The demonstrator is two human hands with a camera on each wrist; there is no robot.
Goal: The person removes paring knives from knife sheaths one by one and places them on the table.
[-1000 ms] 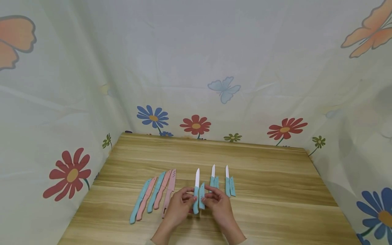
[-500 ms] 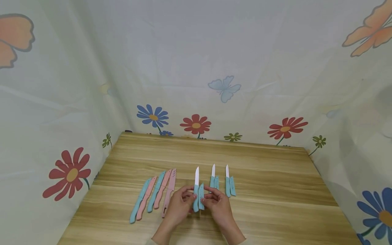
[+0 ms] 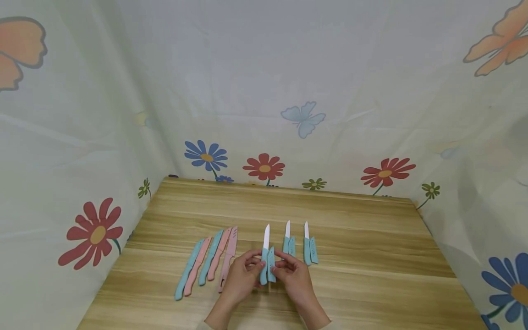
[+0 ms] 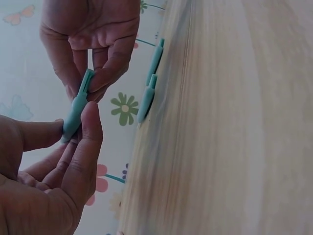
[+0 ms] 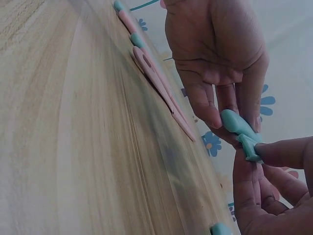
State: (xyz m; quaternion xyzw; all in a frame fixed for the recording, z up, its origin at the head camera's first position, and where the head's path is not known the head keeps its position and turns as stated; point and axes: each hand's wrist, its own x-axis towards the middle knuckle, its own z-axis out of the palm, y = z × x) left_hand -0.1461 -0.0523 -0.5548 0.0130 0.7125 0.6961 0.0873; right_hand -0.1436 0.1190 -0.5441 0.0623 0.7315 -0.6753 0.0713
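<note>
My left hand (image 3: 242, 275) pinches the teal handle of a small paring knife (image 3: 264, 270), its white blade pointing away from me. Close beside it, my right hand (image 3: 294, 274) pinches a teal blade sheath (image 3: 271, 265) between thumb and fingers. Knife and sheath stand side by side, the blade bare. In the left wrist view the sheath's slotted end (image 4: 86, 83) shows by the right fingers, with the knife handle (image 4: 73, 117) between left thumb and fingers. The right wrist view has the handle's rounded end (image 5: 234, 120) above the sheath (image 5: 250, 148).
On the wooden table (image 3: 363, 238), two bare teal knives lie to the right, a nearer one (image 3: 306, 250) and its sheath (image 3: 313, 250) at the end. Several sheathed knives, teal (image 3: 189, 270) and pink (image 3: 198, 268), lie in a row at left. A flowered curtain (image 3: 247, 91) encloses the table.
The knife and sheath have shifted very slightly and now stand a little closer together. Both hands keep their hold and stay in nearly the same place.
</note>
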